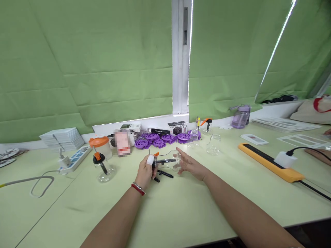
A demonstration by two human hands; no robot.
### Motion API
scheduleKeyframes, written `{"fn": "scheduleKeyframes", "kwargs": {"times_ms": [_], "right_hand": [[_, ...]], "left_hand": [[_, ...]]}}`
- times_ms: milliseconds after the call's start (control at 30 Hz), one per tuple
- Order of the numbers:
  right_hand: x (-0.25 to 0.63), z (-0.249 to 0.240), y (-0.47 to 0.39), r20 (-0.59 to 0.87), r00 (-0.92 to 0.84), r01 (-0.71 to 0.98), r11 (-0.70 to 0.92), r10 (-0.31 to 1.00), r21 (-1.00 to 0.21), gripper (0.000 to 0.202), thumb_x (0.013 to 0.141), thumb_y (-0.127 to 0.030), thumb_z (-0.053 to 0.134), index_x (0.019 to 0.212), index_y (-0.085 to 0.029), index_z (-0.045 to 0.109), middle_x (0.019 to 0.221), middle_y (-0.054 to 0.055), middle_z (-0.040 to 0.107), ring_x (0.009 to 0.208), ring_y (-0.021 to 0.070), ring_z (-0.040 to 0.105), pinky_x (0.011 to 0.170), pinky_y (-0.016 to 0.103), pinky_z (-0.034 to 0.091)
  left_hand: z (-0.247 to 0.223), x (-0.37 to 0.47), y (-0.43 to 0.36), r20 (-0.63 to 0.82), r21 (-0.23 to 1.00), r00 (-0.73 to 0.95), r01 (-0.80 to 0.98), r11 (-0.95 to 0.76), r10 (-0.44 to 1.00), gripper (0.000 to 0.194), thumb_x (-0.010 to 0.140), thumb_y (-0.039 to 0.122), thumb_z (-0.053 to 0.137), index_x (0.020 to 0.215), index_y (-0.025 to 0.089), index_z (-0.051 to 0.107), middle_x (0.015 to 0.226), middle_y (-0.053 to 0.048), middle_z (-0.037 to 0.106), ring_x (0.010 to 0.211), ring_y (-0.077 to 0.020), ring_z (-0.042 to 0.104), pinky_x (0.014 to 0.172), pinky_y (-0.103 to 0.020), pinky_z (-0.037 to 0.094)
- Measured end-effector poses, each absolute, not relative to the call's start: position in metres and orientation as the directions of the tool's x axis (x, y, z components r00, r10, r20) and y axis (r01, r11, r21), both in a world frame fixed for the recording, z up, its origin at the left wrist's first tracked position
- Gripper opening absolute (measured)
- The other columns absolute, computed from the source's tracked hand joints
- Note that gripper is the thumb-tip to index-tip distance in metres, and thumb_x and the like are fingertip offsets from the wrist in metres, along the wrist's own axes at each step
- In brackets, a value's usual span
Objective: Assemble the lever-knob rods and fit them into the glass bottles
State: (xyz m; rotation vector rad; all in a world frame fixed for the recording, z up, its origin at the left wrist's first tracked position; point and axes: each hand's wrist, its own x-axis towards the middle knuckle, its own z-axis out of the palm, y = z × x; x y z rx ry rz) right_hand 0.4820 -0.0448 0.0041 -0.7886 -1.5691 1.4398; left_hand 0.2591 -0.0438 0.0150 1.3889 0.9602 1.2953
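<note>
My left hand [146, 170], with a white cover on its thumb, is closed round the black cap end of a clear glass bottle [168, 161]. The bottle lies sideways in the air, a black tube inside it and an orange lever at its cap. My right hand [190, 164] cups the bottle's wide base, fingers apart round it; the palm side is partly hidden. Below them, loose black tube pieces [165, 174] lie on the table. To the left stands a similar glass bottle [106, 175] with a black and orange top.
Purple round plastic parts [159, 142] lie behind my hands, near boxes [178, 128]. Upturned glass pieces [214, 146] stand right of them. An orange-lidded container [103, 148] is at left, a yellow power strip [269, 162] at right. Another person's hand [319, 155] shows at the right edge.
</note>
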Motion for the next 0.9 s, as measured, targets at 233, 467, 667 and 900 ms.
{"fn": "scheduleKeyframes", "kwargs": {"times_ms": [233,467,667,900], "right_hand": [[0.48,0.007,-0.048,0.184,-0.438,-0.099,0.156,0.88,-0.983,0.079,0.079,-0.048,0.061,0.144,-0.033,0.017,0.129,0.013,0.043,0.078,0.0153,0.063,0.069,0.033,0.049],[0.473,0.0,-0.045,0.135,-0.369,-0.087,0.11,0.92,-0.99,0.078,0.08,-0.067,0.041,0.14,-0.017,0.031,0.082,0.006,0.057,0.052,0.0096,0.051,0.054,0.028,0.044],[0.475,0.008,-0.049,0.226,-0.446,-0.066,0.22,0.866,-0.973,0.082,0.079,-0.046,0.062,0.143,-0.04,0.011,0.143,0.011,0.027,0.088,0.014,0.058,0.074,0.033,0.05],[0.476,0.007,-0.047,0.205,-0.419,-0.085,0.187,0.884,-0.979,0.081,0.078,-0.046,0.063,0.143,-0.03,0.018,0.122,0.012,0.046,0.072,0.0133,0.064,0.072,0.034,0.05]], "left_hand": [[0.014,0.257,-0.043,0.205,0.977,0.123,-0.077,-0.197,0.971,0.037,0.086,0.052,0.038,0.092,0.018,0.051,0.037,0.009,0.04,0.032,-0.0075,0.029,0.031,-0.016,0.024],[0.011,0.257,-0.042,0.209,0.977,0.129,-0.065,-0.202,0.969,0.039,0.085,0.053,0.037,0.092,0.018,0.053,0.038,0.009,0.04,0.031,-0.0073,0.029,0.031,-0.016,0.024],[0.009,0.254,-0.037,0.218,0.972,0.067,-0.1,-0.211,0.974,0.038,0.084,0.051,0.039,0.091,0.017,0.053,0.041,0.007,0.043,0.032,-0.0072,0.03,0.03,-0.016,0.024],[0.012,0.255,-0.042,0.214,0.975,0.089,-0.087,-0.206,0.973,0.036,0.085,0.051,0.037,0.089,0.018,0.052,0.042,0.008,0.042,0.032,-0.0074,0.029,0.03,-0.016,0.023]]}}
